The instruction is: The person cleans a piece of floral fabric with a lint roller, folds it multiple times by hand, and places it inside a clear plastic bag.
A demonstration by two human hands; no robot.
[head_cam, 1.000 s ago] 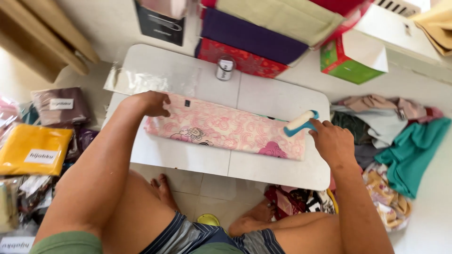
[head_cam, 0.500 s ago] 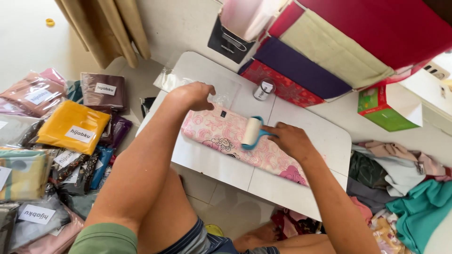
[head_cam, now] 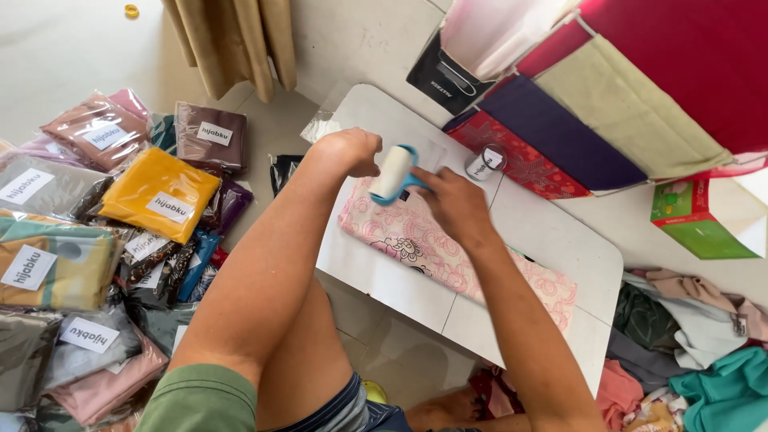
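On the white table, the right hand is gripping a lint roller over pink fabric. The left hand, fisted, is pinning the cloth's end. Looser pressure there could let it bunch.

**Lint roller on patterned cloth, low white table**

The right hand grips the blue handle of a white lint roller, whose drum rests on the near end of a folded pink floral cloth. The left hand, closed in a fist, presses on the same end of the cloth just beside the roller. The cloth lies lengthwise on a low white folding table. A small white tape roll stands on the table's far edge. Clear-bagged folded fabrics, among them a yellow packet, lie on the floor to the left; loose clothes are heaped at right.
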